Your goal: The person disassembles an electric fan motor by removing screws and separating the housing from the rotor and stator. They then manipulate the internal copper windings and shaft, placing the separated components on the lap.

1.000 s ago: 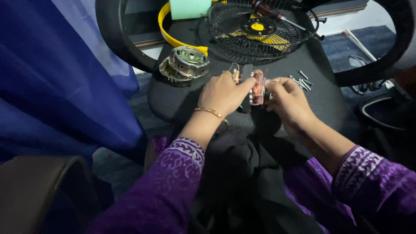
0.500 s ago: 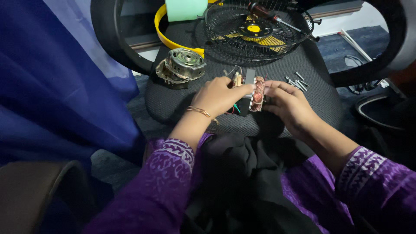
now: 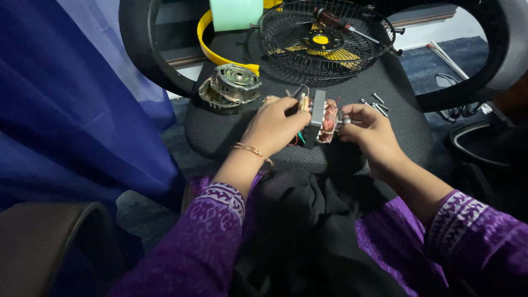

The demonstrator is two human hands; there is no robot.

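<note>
My left hand (image 3: 276, 125) and my right hand (image 3: 367, 131) both grip a small electric motor core (image 3: 320, 117) with copper windings and a grey steel stack, held just above a black mesh chair seat (image 3: 401, 118). My left hand covers its left end, where coloured wires trail out. My right hand pinches the shaft end on the right. A gold bangle sits on my left wrist.
A metal motor housing (image 3: 231, 87) lies on the seat at the left. Several loose screws (image 3: 375, 102) lie at the right. A black wire fan guard (image 3: 324, 36) with a screwdriver on it sits at the back, beside a yellow ring (image 3: 212, 52). Blue cloth hangs at left.
The motor core has turned in my hands, its grey stack now facing me edge-on. My hands stay over the same part of the seat.
</note>
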